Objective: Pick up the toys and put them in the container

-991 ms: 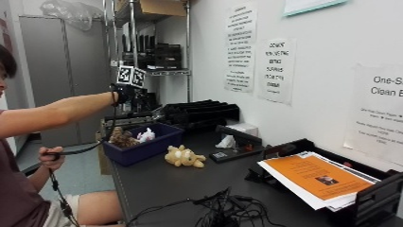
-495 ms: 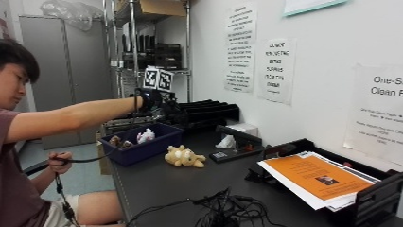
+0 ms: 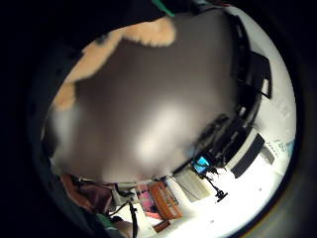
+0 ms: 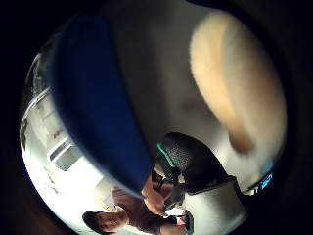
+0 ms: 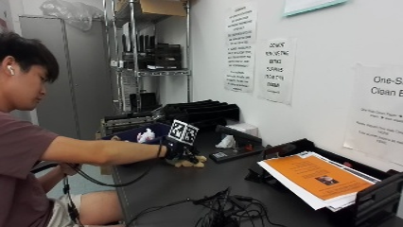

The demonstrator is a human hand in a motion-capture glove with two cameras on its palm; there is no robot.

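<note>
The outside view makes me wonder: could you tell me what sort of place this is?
Probably a lab or workshop storage room: a metal wire shelving rack, printed notices taped on the wall, stacked black trays and loose cables on the dark worktable.

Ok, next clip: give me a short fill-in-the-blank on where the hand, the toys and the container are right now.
1. The gloved right hand is down on the ____ plush toy on the table.
2. The container behind it is ____ in colour.
3. A ____ toy already lies in the container.
4. Beside the wall, the tray holds papers topped by an ____ sheet.

Missing words: tan; blue; white; orange
</note>
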